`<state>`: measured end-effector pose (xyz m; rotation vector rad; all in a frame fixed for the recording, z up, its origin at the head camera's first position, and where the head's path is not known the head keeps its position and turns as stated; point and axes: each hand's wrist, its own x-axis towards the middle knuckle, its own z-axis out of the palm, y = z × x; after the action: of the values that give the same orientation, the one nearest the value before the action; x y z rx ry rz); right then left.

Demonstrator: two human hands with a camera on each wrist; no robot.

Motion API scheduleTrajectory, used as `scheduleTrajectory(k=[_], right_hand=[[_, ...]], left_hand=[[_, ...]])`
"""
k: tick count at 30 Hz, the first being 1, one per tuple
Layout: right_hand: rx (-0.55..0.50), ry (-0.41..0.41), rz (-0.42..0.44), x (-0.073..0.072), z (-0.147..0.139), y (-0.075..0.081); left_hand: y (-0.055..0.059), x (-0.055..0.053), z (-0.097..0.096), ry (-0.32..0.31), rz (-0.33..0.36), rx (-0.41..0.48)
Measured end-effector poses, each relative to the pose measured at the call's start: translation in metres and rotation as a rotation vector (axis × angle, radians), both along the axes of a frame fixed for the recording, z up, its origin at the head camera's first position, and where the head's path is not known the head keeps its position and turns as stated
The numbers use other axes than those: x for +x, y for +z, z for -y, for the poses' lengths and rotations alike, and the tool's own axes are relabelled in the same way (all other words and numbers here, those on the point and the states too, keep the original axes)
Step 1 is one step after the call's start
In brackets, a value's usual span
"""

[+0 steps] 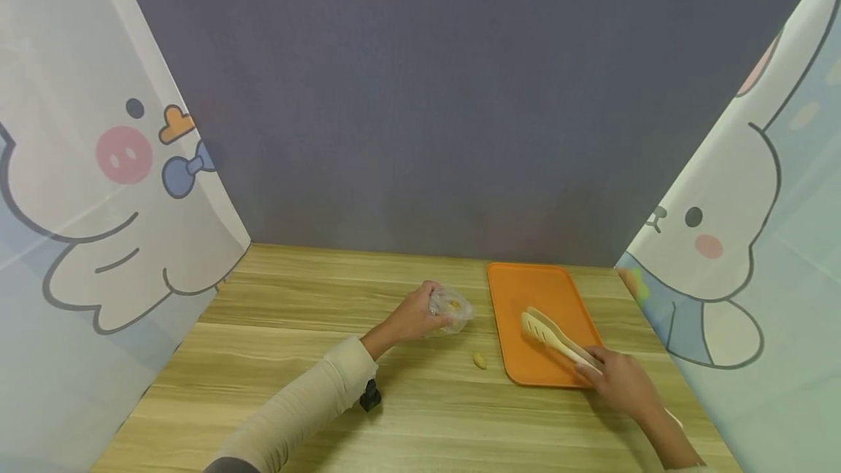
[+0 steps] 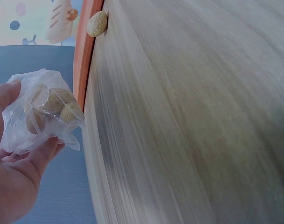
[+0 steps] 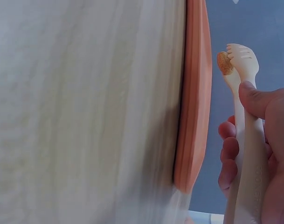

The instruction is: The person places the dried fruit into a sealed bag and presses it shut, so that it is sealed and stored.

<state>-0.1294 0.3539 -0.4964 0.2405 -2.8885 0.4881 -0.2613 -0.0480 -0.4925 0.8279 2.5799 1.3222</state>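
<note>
My left hand [image 1: 412,312] grips a clear plastic bag [image 1: 458,310]; several tan, rough-shelled nuts [image 2: 58,100] show through the plastic in the left wrist view. My right hand [image 1: 620,382] holds cream-coloured tongs [image 1: 558,341] over the orange tray [image 1: 525,287]. Between the tong heads, one tan nut [image 3: 224,63] is caught, as the right wrist view shows. Another nut [image 1: 479,361] lies on the wooden table, just left of the tray. Whether these are walnuts or peanuts, I cannot tell.
A small black object [image 1: 371,395] sits on the table [image 1: 289,290] beside the left forearm. Behind the table rises a dark grey panel [image 1: 420,108]. Cartoon-printed sheets [image 1: 79,239] stand along both sides.
</note>
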Motion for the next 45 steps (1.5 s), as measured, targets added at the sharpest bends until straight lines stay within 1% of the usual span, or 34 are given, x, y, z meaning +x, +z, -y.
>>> scheduleTrajectory(k=[8,12,17,23,30,37,40,45], right_hand=[[-0.028,0.018,-0.038,-0.01,0.009,0.006],[-0.039,0.019,-0.025,-0.015,0.016,0.01],[-0.045,0.018,-0.004,-0.022,0.026,0.013],[-0.059,0.02,-0.034,-0.031,0.038,0.018],[-0.077,0.059,-0.087,-0.04,0.055,0.023],[-0.104,0.054,-0.046,-0.046,0.075,0.028],[-0.114,0.056,-0.054,-0.051,0.084,0.029],[-0.131,0.065,-0.048,-0.055,0.098,0.035]], left_hand=[[0.0,0.0,-0.002,0.005,-0.001,0.0],[0.001,0.001,-0.003,0.007,0.004,-0.005],[0.004,0.002,-0.004,0.002,-0.016,-0.018],[0.004,0.004,-0.005,0.004,-0.013,-0.022],[0.002,0.006,-0.006,-0.002,-0.023,-0.023],[0.0,0.007,-0.007,0.003,-0.01,-0.021],[0.0,0.007,-0.007,0.005,-0.014,-0.021],[0.0,0.005,-0.009,0.007,-0.016,-0.025]])
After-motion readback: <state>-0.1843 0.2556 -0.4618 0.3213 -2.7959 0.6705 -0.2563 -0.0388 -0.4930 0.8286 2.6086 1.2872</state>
